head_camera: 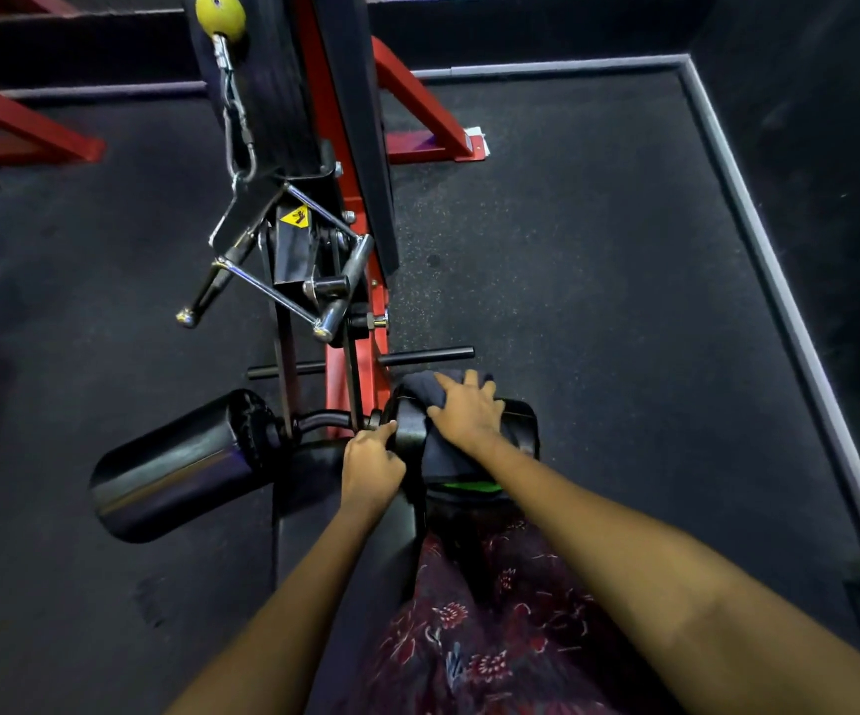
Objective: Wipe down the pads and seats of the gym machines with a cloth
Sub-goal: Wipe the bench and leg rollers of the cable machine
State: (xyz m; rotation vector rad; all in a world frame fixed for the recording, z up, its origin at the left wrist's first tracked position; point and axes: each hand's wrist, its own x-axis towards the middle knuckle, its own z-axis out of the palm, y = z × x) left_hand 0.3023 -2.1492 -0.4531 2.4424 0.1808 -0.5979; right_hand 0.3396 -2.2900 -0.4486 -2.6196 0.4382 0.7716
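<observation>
Right hand (466, 410) lies flat, fingers spread and fairly straight, pressing a dark cloth (420, 387) onto the top of the right roller pad (518, 423). The cloth drapes over the far and inner side of that pad, under the palm; the hand presses it rather than clutching it, which suits a wiping stroke across a curved surface.

Left hand (371, 464) has fingers curled and thumb extended against the inner end of the same pad, beside the centre post. Judged purpose: bracing the roller so it does not spin under the wipe. Whether the fingers close fully round any part cannot be told.

Left roller pad (180, 467) sits well apart on the opposite side of the red frame (335, 374); no cloth on it, so it likely remains to be done. The black seat (309, 487) lies near, below the left forearm.

A chrome cable handle (283, 270) hangs above, clear of both hands. A patterned garment (484, 632) shows at bottom
</observation>
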